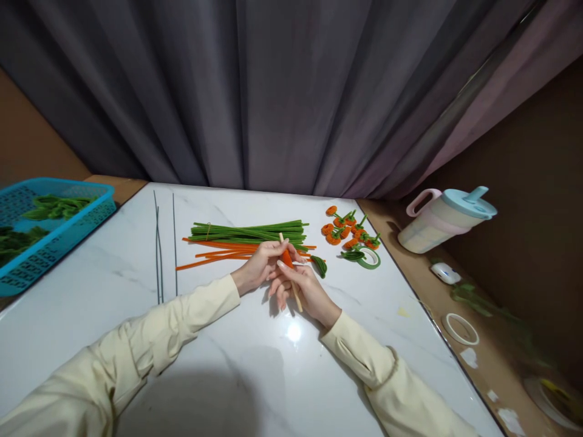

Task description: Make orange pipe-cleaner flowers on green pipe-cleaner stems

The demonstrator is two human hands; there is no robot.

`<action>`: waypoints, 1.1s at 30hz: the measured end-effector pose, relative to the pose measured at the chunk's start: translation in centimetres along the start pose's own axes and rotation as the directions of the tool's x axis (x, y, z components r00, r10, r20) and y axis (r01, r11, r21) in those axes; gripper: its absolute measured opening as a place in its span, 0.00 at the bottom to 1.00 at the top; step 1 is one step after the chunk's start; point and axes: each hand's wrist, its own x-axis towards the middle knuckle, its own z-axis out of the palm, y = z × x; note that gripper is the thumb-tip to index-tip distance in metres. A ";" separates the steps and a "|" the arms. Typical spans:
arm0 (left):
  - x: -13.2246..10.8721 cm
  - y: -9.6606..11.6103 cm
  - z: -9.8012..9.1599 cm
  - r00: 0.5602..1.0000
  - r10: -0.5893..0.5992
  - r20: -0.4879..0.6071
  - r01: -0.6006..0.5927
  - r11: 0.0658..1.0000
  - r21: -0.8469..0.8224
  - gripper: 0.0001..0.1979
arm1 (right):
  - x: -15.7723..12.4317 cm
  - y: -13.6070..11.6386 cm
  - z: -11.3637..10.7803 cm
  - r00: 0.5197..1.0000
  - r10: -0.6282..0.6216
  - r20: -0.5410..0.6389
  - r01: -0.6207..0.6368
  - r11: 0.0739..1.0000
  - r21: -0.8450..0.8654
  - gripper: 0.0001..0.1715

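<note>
Between the sleeves [146, 340], the tabletop [218, 388] is leaving a way through at lower centre. Just below mid-frame, green stems [246, 232] and orange stems [232, 248] are lying crosswise in the path; flowers [345, 232] and tape [368, 266] are crowding right of centre. A basket [64, 241] is walling off the left edge, a cup [423, 233] standing tall at right.

At the centre of the frame, the stick [297, 297] looks like pale, smooth wood and the orange piece [286, 258] looks fuzzy. Left of centre, the green stems [246, 232] have a matt, velvety nap. The tabletop [113, 255] is smooth and glossy. Matt cloth makes the curtain [282, 91] across the top and 2 creased sleeves [195, 309] below; the basket [54, 250], far left, and tumbler [428, 229], right, look plastic.
</note>
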 end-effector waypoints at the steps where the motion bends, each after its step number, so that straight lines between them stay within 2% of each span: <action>1: 0.0 0.0 0.0 1.000 -0.005 0.013 0.005 1.000 -0.005 0.14 | 0.0 0.1 0.1 1.000 0.006 0.002 -0.006 1.000 0.010 0.23; 5: -0.1 0.1 0.1 0.998 -0.002 0.066 0.004 0.999 -0.039 0.13 | 0.0 0.5 0.3 0.999 0.033 0.003 -0.033 0.999 0.026 0.24; 14: -0.6 0.1 0.9 0.988 0.001 0.157 0.024 0.987 -0.156 0.09 | 0.2 1.0 0.3 0.996 0.069 0.058 -0.069 0.998 -0.016 0.32; 23: -0.4 0.2 0.4 0.984 0.001 0.181 0.045 0.968 -0.248 0.07 | -0.3 0.2 0.8 0.999 0.020 0.046 -0.018 0.998 -0.063 0.30; 27: -0.4 0.4 0.5 0.983 -0.003 0.185 0.049 0.969 -0.244 0.06 | -0.4 0.5 0.9 0.994 -0.064 -0.089 0.048 0.983 -0.176 0.29; 31: -0.5 0.5 0.9 0.982 0.010 0.189 0.031 0.977 -0.213 0.09 | -0.4 1.2 0.9 0.947 -0.182 -0.264 0.108 0.956 -0.272 0.27; 33: -0.5 0.5 1.0 0.984 0.014 0.177 0.022 0.979 -0.200 0.10 | -0.4 1.3 0.9 0.921 -0.230 -0.315 0.123 0.938 -0.323 0.27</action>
